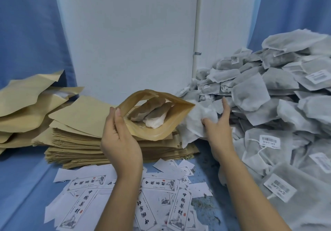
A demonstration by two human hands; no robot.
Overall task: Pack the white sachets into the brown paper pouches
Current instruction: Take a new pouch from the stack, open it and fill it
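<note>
brown pouch (152,133) held open at centre frame, one white sachet (194,123) at its right corner.
left hand (120,141) pinches the pouch's left rim, thumb on the front edge and fingers behind, mouth bowed wide toward the camera; several sachets inside (155,113) show through the opening. right hand (217,128) clutches the crumpled sachet with curled fingers, index finger raised; the sachet's edge touches the pouch's right corner. stack of flat pouches (75,141) sits just below and behind the held pouch, at centre left. loose sachet pile (268,96) fills the right of the frame, close against the right hand. printed paper labels (161,186) lie scattered at bottom centre under both forearms. bare blue table (26,177) shows at lower left, plus a narrow strip between the stack and the pile.
</note>
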